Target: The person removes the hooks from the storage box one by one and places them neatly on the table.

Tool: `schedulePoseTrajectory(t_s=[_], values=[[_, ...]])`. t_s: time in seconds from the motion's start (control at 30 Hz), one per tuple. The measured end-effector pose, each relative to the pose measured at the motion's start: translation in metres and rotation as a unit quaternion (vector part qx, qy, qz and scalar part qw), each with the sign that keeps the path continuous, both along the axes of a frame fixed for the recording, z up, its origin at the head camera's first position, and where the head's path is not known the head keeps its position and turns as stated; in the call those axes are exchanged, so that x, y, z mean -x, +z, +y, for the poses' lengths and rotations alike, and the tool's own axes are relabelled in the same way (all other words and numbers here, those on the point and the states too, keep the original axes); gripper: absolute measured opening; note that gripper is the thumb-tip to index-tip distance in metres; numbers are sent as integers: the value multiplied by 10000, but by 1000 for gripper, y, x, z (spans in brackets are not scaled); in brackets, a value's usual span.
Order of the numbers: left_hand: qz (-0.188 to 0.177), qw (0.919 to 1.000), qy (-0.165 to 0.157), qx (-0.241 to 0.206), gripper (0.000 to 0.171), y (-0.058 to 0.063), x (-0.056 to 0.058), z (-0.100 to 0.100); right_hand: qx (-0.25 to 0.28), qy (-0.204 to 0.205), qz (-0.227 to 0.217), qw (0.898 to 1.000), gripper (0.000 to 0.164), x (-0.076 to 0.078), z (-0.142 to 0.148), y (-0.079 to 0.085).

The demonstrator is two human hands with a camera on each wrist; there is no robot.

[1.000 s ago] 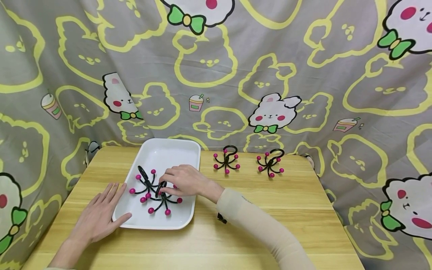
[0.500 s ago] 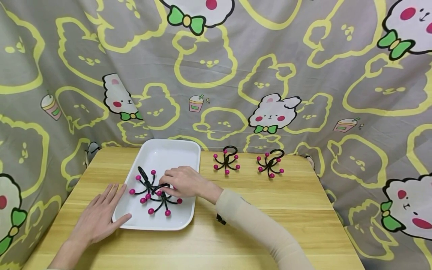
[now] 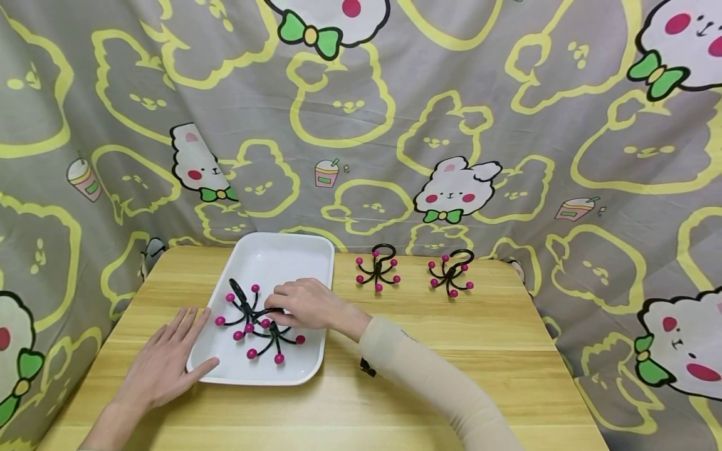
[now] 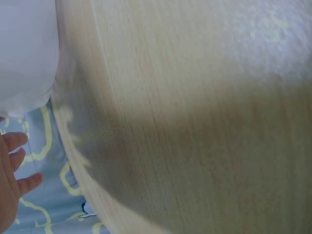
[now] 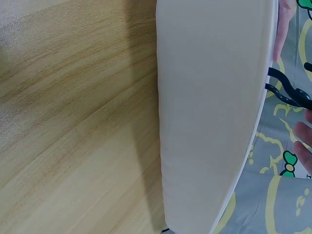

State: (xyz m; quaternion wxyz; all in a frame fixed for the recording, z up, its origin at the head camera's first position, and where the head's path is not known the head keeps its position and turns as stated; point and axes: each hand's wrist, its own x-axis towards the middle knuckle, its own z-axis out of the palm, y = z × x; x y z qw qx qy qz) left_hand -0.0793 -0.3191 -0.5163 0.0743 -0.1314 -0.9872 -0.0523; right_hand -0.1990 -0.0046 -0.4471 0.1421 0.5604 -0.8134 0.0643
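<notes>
Two black multi-arm hook hangers with pink ball tips lie in a white tray (image 3: pixel 289 260). My right hand (image 3: pixel 307 304) pinches the hook of the nearer hanger (image 3: pixel 274 335), covering some of its arms. Just left of it lies the other hanger (image 3: pixel 246 309), its own hook upright and their arms overlapping. My left hand (image 3: pixel 163 363) rests along the tray's left rim, fingers straight, thumb at the near corner. In the right wrist view, black hanger parts (image 5: pixel 290 92) show beyond the tray wall (image 5: pixel 214 112), beside my right fingers (image 5: pixel 303 139). Left fingers (image 4: pixel 17 158) appear beside the tray in the left wrist view.
Two more such hangers, a nearer-to-tray one (image 3: pixel 378 269) and a right one (image 3: pixel 451 274), stand at the back of the wooden table (image 3: pixel 429 357). A patterned curtain (image 3: pixel 361 125) hangs behind and at both sides. A small black clasp (image 3: pixel 368 368) shows under the right sleeve.
The pinched hanger's hook has swung over from near upright to a flatter slant. Its near arms have shifted slightly. The left hand has stayed in place.
</notes>
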Motion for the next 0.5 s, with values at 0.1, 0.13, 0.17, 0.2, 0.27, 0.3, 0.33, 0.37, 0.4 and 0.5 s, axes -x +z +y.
schedulePoseTrajectory(t_s=[0.1, 0.13, 0.17, 0.2, 0.27, 0.3, 0.33, 0.37, 0.4, 0.5], values=[[-4, 10000, -6, -10, 103, 0, 0, 0, 34, 0, -5, 10000, 17, 0, 1, 0], [-3, 10000, -9, -12, 103, 0, 0, 0, 70, 11, -5, 10000, 17, 0, 1, 0], [-3, 10000, -12, -15, 103, 0, 0, 0, 119, 27, 0, 9999, 16, 0, 2, 0], [-1, 10000, -14, -21, 103, 0, 0, 0, 168, 39, 22, 9998, 16, 0, 2, 0], [2, 10000, -18, -22, 103, 0, 0, 0, 270, 66, 73, 9996, 15, 0, 3, 1], [4, 10000, -19, -19, 103, 0, 0, 0, 325, 90, 95, 9994, 15, 0, 4, 2], [6, 10000, -22, -17, 103, 0, 0, -1, 375, 111, 118, 9992, 14, 0, 4, 3], [7, 10000, -23, -17, 103, 0, 0, -1, 419, 123, 143, 9989, 14, 0, 5, 4], [0, 10000, -23, -9, 103, 0, 0, -1, 452, 129, 170, 9987, 13, 0, 5, 5], [-13, 10000, -26, -2, 103, 0, 1, -1, 580, 152, 247, 9979, 13, -1, 7, 9]])
